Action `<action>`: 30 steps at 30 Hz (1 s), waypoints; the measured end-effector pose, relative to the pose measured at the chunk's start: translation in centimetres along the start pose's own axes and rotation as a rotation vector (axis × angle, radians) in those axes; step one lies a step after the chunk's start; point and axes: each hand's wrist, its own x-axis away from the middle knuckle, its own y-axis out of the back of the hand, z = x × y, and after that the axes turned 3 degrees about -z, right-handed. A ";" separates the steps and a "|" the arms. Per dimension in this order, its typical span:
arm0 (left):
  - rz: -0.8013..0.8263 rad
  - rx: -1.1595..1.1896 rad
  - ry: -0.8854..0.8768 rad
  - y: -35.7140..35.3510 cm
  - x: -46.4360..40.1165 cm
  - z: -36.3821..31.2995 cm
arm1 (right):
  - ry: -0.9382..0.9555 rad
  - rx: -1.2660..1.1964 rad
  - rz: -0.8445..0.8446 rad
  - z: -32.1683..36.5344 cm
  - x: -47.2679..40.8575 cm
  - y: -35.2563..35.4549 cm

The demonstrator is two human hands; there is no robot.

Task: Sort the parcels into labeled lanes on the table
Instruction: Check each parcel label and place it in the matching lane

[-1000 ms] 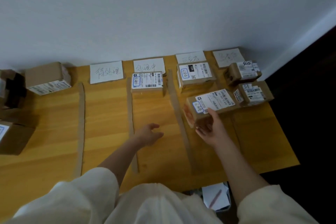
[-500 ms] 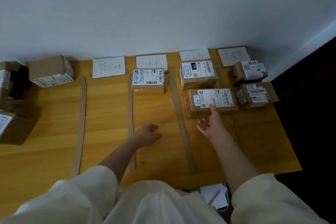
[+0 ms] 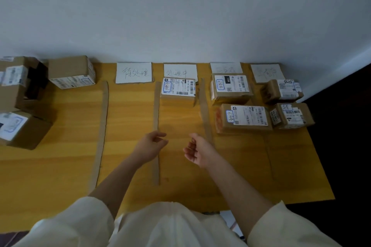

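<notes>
Cardboard strips [image 3: 156, 132] divide the wooden table [image 3: 251, 176] into lanes, each headed by a handwritten paper label [image 3: 133, 72]. One parcel [image 3: 178, 91] lies in the second lane. Two parcels lie in the third lane, a far one [image 3: 230, 88] and a near one [image 3: 244, 118]. Two more parcels [image 3: 282, 91] [image 3: 292, 115] sit in the right lane. Unsorted boxes [image 3: 71, 71] [image 3: 19, 129] stand at the left. My left hand [image 3: 151, 145] and my right hand [image 3: 197, 149] hover empty over the middle lane, fingers loosely curled and apart.
A stack of open cardboard boxes [image 3: 16, 82] fills the far left edge. The white wall runs right behind the labels. The table's right edge drops off to a dark floor [image 3: 345, 146]. Papers lie on the floor below the near edge.
My right hand let go of the near third-lane parcel and drew back left toward the middle. The parcel now rests flat in its lane. My left hand stayed roughly in place.
</notes>
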 end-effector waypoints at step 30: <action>-0.434 0.255 0.092 26.1 -6.3 12.3 | 0.749 1.133 0.072 7.5 -1.6 -36.8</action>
